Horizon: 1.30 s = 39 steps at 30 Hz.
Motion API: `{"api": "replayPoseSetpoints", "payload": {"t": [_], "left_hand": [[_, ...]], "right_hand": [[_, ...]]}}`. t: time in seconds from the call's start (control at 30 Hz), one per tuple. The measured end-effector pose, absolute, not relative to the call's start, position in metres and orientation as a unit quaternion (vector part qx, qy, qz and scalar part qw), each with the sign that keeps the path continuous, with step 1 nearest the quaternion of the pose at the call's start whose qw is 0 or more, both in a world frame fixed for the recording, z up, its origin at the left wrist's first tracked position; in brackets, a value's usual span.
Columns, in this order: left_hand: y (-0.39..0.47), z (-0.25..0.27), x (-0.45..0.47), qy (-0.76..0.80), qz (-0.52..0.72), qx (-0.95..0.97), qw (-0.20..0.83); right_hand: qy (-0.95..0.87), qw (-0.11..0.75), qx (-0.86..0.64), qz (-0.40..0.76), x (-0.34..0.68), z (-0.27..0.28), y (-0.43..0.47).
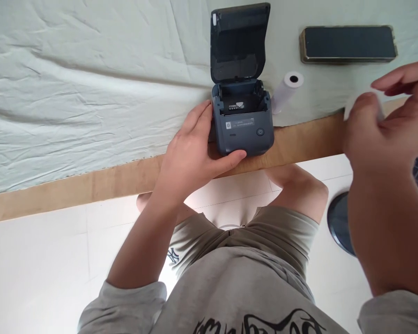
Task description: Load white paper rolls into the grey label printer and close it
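A dark blue portable label printer [244,134] sits at the table's front edge with its lid [239,44] raised. Its paper compartment shows no roll inside. My left hand [191,144] grips the printer, fingers along its left side and thumb across the front corner. Just right of the printer stands a white paper roll [286,90] with a dark core. Off to the right, my right hand [386,116] is raised and closed around a small white piece [350,105] that looks like paper. Fingers and motion blur hide most of that piece.
A dark-topped, gold-rimmed oblong case [348,44] lies at the back right. Pale wrinkled cloth [90,93] covers the table behind a bare wooden edge [118,183]. My legs are below the edge, and a round black object [341,222] is on the floor at right.
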<state>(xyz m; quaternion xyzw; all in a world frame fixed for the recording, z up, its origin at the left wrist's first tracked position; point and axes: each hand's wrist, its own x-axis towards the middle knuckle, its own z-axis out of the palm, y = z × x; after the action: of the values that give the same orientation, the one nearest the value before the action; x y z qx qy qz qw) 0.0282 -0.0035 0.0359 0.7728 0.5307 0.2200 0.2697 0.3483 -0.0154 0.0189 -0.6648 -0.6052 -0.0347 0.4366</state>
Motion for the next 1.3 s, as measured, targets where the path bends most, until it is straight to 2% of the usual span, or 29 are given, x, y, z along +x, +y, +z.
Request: {"api": "replayPoseSetpoints", "payload": {"t": [0.1,0.23,0.43,0.73,0.8,0.9,0.97,1.17,1.3], "left_hand": [[-0.004,0.039,0.03,0.544,0.205,0.765,0.277],[-0.006,0.04,0.03,0.549,0.192,0.766,0.276],[-0.004,0.038,0.03,0.537,0.198,0.772,0.276],[-0.004,0.036,0.031,0.533,0.2,0.775,0.273],[-0.004,0.037,0.031,0.533,0.199,0.777,0.271],[-0.004,0.038,0.03,0.533,0.193,0.779,0.267],[-0.004,0.038,0.03,0.534,0.191,0.78,0.264],[-0.004,0.037,0.029,0.534,0.196,0.776,0.272],[-0.003,0.035,0.029,0.534,0.202,0.773,0.276]], "right_hand": [[-0.657,0.354,-0.662,-0.075,0.371,0.012,-0.016],[-0.657,0.329,-0.675,-0.067,0.382,0.011,-0.012],[-0.613,0.247,-0.75,0.004,0.403,0.006,-0.013],[-0.544,0.214,-0.812,0.014,0.42,0.018,-0.027],[-0.516,0.28,-0.808,0.05,0.417,0.023,-0.029],[-0.457,0.467,-0.738,0.17,0.404,0.027,-0.031],[-0.44,0.542,-0.674,0.241,0.391,0.027,-0.029],[-0.474,0.572,-0.566,0.357,0.351,0.037,-0.016],[-0.528,0.531,-0.547,0.374,0.322,0.054,-0.013]]}}
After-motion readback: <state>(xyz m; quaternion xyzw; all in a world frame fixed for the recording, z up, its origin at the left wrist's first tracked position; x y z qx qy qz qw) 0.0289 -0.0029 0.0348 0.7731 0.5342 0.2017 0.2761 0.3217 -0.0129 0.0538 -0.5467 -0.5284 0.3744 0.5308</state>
